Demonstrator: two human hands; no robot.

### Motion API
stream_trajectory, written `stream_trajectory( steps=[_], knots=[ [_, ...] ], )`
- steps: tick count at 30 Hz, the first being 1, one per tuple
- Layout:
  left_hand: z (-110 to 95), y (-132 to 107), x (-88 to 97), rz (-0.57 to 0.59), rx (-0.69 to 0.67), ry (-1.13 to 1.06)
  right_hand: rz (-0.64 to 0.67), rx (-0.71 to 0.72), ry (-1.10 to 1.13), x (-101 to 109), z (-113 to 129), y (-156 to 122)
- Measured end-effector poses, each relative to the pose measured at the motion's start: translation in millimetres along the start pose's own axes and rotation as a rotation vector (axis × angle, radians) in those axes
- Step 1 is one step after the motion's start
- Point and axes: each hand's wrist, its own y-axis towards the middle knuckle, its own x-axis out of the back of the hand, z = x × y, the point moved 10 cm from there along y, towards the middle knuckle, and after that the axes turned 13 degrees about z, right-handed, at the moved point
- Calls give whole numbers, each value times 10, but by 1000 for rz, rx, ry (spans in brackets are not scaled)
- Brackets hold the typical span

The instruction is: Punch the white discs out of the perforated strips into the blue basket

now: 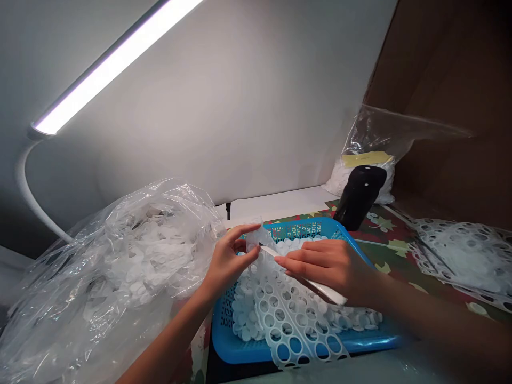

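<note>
My left hand (236,250) pinches the upper end of a thin white sheet punched with rows of round holes (294,314). That sheet hangs down across a blue plastic basket (240,354) and over its near rim. My right hand (326,266) is closed around a slim white pen-like tool (330,293), its dark narrow tip touching or close to the sheet beside my left fingertips. Whether it is a knife or tweezers I cannot tell. Many small white discs (246,314) fill the basket beneath both hands.
A large clear plastic bag of white scraps (156,240) bulges at the left, under a lit lamp (116,66). Behind the basket stands a black object (360,197), near a bag with a yellow label (366,159). More punched sheets (464,261) lie on the patterned cloth at right.
</note>
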Motion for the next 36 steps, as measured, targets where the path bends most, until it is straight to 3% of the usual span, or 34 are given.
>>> stream_trajectory(
  steps=[9, 15, 23, 29, 36],
  knots=[
    [8, -1, -20, 16, -13, -13, 11, -22, -14, 16, 6, 31],
    [-116, -20, -70, 37, -72, 40, 92, -77, -8, -83, -80, 46],
    [-17, -19, -33, 17, -10, -18, -145, -71, 137, 96, -143, -90],
    [19, -12, -4, -9, -21, -82, -54, 36, 75, 78, 35, -8],
    [-12, -11, -14, 8, -23, -60, -63, 16, 36, 73, 19, 10]
  ],
)
